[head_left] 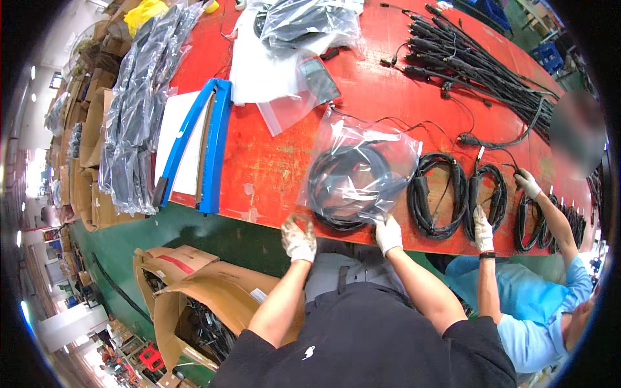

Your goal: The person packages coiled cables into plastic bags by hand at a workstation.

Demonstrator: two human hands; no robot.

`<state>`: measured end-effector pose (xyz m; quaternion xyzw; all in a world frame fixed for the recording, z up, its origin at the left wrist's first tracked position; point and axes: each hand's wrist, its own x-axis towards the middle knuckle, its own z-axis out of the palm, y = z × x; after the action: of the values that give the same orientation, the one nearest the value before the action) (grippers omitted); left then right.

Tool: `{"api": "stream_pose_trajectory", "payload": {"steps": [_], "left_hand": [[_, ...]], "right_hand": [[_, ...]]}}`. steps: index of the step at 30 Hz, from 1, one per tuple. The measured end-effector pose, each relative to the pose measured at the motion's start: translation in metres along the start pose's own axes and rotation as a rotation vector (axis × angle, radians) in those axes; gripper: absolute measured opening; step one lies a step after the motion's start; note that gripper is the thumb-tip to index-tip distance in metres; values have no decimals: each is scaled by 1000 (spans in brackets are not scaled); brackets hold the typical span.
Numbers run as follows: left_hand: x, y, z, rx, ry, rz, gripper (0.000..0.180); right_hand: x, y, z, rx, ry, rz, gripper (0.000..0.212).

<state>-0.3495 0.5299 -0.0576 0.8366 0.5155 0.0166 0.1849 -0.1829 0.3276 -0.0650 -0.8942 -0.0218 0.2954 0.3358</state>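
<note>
A clear plastic bag [369, 152] with a coiled black cable [346, 187] inside lies on the red table [272, 168] near its front edge. My right hand [388, 234], in a white glove, grips the bag's near edge by the coil. My left hand [299, 238], also gloved, hovers at the table edge just left of the bag, fingers curled, and I cannot tell whether it touches the plastic.
Two bare black cable coils [438, 194] lie right of the bag, where a co-worker's gloved hands [482, 229] work. Loose black cables [479, 64] spread at the far right. A blue rack [207, 142], bagged cables [139, 103] and an open cardboard box [194, 297] sit left.
</note>
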Motion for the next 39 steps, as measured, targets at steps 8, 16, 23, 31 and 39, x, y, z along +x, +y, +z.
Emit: {"api": "stream_pose_trajectory", "payload": {"steps": [8,16,23,31,39], "left_hand": [[91,40,35,-38,-209,443,19],[133,-22,33,-272,120,950,30],[147,70,-136,-227,-438,473,36],[123,133,-272,-523,-454,256,31],[173,124,-267,-59,-135,611,15]], "right_hand": [[-9,-3,-35,-233,-16,82,46],[-8,-61,-79,298,-314,-191,36],[-9,-140,-179,648,-440,-183,28],[-12,-202,-243,907,-454,-267,32],[-2,-254,-231,813,-442,-212,33]]}}
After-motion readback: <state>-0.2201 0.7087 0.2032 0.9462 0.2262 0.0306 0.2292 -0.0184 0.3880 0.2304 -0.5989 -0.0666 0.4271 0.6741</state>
